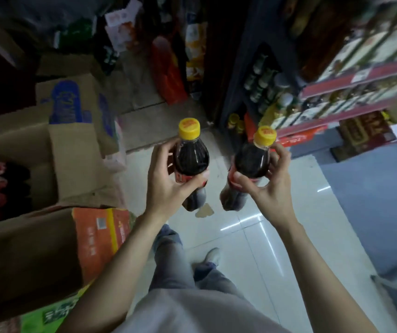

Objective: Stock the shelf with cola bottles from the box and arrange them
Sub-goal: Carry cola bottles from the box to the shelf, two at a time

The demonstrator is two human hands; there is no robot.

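Two cola bottles with yellow caps are held upright above the white tiled floor (228,248), side by side and slightly apart. The left cola bottle (191,162) sits in the left hand (166,179), whose fingers and thumb wrap around its shoulder and red label. The right cola bottle (251,164) is gripped the same way by the right hand (269,186), fingers curled around the shoulder just under the cap. To the left stands an open cardboard box (72,155) with more dark bottles with red labels (0,186) inside; an orange printed carton (99,236) lies just in front of it. To the upper right is the shelf (351,82) with red price rails, packed with goods that are too blurred to name. Below, the person's grey trousers (176,265) and a light shoe (213,255) show.
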